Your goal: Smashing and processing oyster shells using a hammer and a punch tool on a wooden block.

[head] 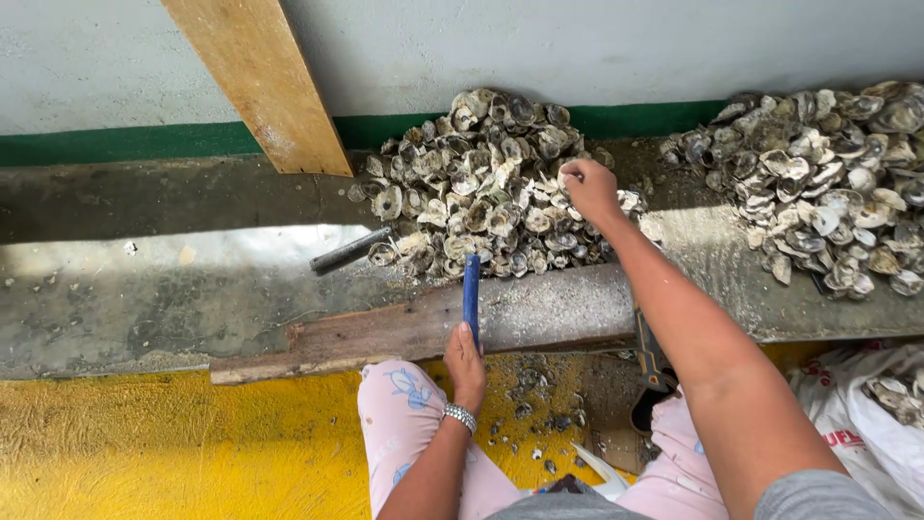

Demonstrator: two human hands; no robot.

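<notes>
— Head view: what are the hands doing?
— The left hand grips a blue-handled tool lying over the wooden plank. The right hand pinches a shell on top of the middle shell pile.
— Anything else nearby?
— Another shell heap sits to the right.

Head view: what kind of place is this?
Probably an oyster-shucking workstation. Two heaps of rough grey shells lie on a wet concrete bench; the left hand holds a blue-handled tool, the right hand picks a shell, and fragments litter the yellow floor.
</notes>
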